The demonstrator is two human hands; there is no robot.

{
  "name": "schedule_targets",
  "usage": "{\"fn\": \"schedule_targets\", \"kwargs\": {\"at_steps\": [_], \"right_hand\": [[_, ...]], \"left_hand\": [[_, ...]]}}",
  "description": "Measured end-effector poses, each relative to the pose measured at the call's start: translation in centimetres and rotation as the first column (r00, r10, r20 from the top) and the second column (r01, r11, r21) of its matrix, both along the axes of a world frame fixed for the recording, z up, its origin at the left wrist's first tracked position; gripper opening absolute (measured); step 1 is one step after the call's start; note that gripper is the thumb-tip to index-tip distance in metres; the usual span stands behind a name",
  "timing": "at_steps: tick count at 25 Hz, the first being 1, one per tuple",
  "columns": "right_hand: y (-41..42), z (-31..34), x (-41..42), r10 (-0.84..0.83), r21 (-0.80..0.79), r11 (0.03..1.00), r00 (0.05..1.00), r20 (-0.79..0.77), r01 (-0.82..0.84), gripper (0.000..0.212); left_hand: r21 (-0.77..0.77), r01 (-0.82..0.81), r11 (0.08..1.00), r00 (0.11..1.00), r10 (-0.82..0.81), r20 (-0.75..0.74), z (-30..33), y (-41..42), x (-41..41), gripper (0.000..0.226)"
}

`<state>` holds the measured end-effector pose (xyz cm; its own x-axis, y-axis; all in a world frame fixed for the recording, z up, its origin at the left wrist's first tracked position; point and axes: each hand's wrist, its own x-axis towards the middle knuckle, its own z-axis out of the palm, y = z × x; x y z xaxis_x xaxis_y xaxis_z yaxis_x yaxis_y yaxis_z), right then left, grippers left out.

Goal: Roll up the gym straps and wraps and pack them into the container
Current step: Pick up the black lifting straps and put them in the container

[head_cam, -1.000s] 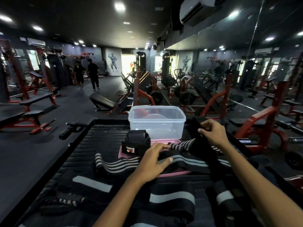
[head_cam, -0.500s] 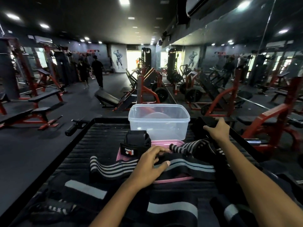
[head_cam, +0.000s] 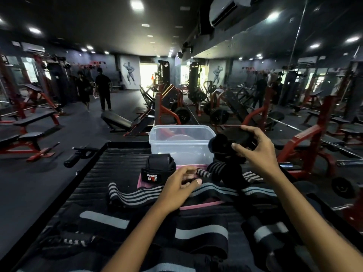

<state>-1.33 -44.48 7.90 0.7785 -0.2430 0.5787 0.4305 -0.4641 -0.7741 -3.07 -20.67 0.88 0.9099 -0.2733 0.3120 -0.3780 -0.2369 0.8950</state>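
Observation:
A clear plastic container (head_cam: 167,149) stands open at the far end of a black ribbed bench pad (head_cam: 117,167). In front of it lies its pink lid (head_cam: 198,205), with a rolled black "TRAIN HARD" wrap (head_cam: 157,169) on the lid's left side. My right hand (head_cam: 255,152) grips the rolled black end of a strap (head_cam: 222,143), lifted beside the container's right wall. My left hand (head_cam: 179,188) presses down on a grey-striped black wrap (head_cam: 225,190) stretched across the lid. Another striped wrap (head_cam: 129,195) lies to the left.
More black bands with grey stripes (head_cam: 200,232) cover the near part of the pad, one roll (head_cam: 263,232) at right. Red gym machines (head_cam: 306,142) and benches (head_cam: 29,138) surround the pad. Two people (head_cam: 94,89) stand far off on the left.
My right hand has lifted off the pad and come up beside the container with the black strap end. My left hand stays pressed on the striped wrap.

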Motion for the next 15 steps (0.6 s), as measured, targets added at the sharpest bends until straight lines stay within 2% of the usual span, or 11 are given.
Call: {"fn": "schedule_targets", "kwargs": {"at_steps": [2,3,5,7,9,13,15], "right_hand": [[0.7,0.8,-1.8,0.166,0.005,0.986,0.985,0.043,-0.166,0.054],[1.2,1.1,-2.6,0.248,0.006,0.969,0.968,0.048,-0.249,0.055],[2.2,0.8,-3.9,0.381,0.032,0.924,0.924,0.031,-0.382,0.055],[2.9,-0.7,-4.8,0.450,0.104,0.889,0.892,-0.027,-0.446,0.054],[2.8,-2.4,-5.3,0.489,0.127,0.870,0.865,-0.109,-0.476,0.054],[0.7,-3.6,-5.2,0.538,0.069,0.836,0.789,-0.295,-0.545,0.054],[-0.3,-3.5,-5.4,0.539,0.048,0.827,0.765,-0.353,-0.561,0.054]], "left_hand": [[-0.073,-0.008,0.997,0.997,0.002,-0.072,0.5,0.0,-0.1,0.035],[-0.159,-0.001,0.987,0.991,-0.021,-0.134,0.6,0.0,-0.1,0.038],[-0.365,0.024,0.931,0.962,-0.121,-0.246,0.7,0.1,-0.3,0.042],[-0.473,0.045,0.880,0.943,-0.193,-0.270,0.4,0.4,-0.4,0.052],[-0.444,0.042,0.895,0.946,-0.178,-0.270,0.1,0.6,-0.6,0.040],[-0.198,0.054,0.979,0.952,-0.110,-0.286,-0.2,0.6,-0.7,0.051],[-0.140,0.039,0.989,0.966,-0.073,-0.249,-0.1,0.9,-0.6,0.043]]}}
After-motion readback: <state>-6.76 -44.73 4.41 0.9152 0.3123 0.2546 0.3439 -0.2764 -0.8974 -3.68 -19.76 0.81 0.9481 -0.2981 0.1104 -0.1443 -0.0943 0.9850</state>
